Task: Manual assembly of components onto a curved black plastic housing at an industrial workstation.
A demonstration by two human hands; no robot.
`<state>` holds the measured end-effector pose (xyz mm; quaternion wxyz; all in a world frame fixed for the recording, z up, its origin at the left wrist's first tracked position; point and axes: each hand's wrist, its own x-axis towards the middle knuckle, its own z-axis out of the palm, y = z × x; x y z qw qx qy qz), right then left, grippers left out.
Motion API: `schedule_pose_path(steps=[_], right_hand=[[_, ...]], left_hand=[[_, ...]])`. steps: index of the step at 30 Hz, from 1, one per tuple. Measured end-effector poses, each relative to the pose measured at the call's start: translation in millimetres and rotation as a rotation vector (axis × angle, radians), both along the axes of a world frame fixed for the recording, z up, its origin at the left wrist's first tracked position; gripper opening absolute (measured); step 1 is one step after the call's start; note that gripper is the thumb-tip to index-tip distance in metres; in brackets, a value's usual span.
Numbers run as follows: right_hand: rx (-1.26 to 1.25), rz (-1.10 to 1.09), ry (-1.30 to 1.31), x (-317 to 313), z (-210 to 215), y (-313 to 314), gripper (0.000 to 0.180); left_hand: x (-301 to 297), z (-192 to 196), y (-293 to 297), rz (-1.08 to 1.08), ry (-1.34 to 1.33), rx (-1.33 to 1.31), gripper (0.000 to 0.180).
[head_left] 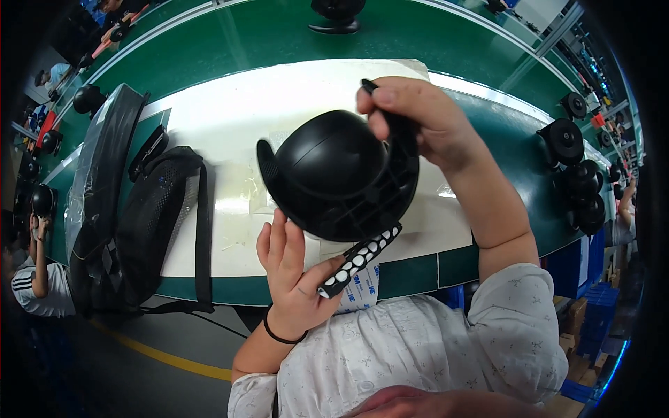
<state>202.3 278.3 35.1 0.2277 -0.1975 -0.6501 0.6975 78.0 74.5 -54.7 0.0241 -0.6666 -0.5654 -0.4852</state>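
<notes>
A glossy black plastic dome (331, 157) with a ribbed, curved black rim piece (369, 209) is held up above the white work sheet. My right hand (421, 118) grips the raised right end of the rim piece between thumb and fingers. Below it, my left hand (296, 275) holds a narrow black strip with rows of white round dots (359, 261), some fingers spread upward near the rim's lower edge. Whether those fingertips touch the rim, I cannot tell. White backing paper with blue print (366, 287) shows beneath the strip at the table edge.
The white sheet (223, 104) covers the green table. On the left lie a black mesh bag (153, 209) with a strap and a plastic-wrapped long black item (104, 153). Several black round parts (578, 181) stand at right. Another black part (338, 10) sits on the far green belt. Co-workers work at left.
</notes>
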Motion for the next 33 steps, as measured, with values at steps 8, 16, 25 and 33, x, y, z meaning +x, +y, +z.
schedule_pose_path(steps=[8, 16, 25, 33], right_hand=[[0.912, -0.861, -0.300, 45, -16, 134, 0.020], [1.411, -0.839, -1.148, 84, -123, 240, 0.027], [1.194, -0.836, -0.932, 194, -100, 101, 0.028], [0.980, -1.198, -1.626, 370, -107, 77, 0.032]], left_hand=[[-2, 4, -3, -0.033, -0.024, -0.059, 0.020], [-1, 6, 2, -0.099, -0.019, -0.106, 0.020], [-4, 4, -5, -0.005, -0.010, -0.144, 0.021], [6, 8, -2, -0.015, -0.014, -0.130, 0.022]])
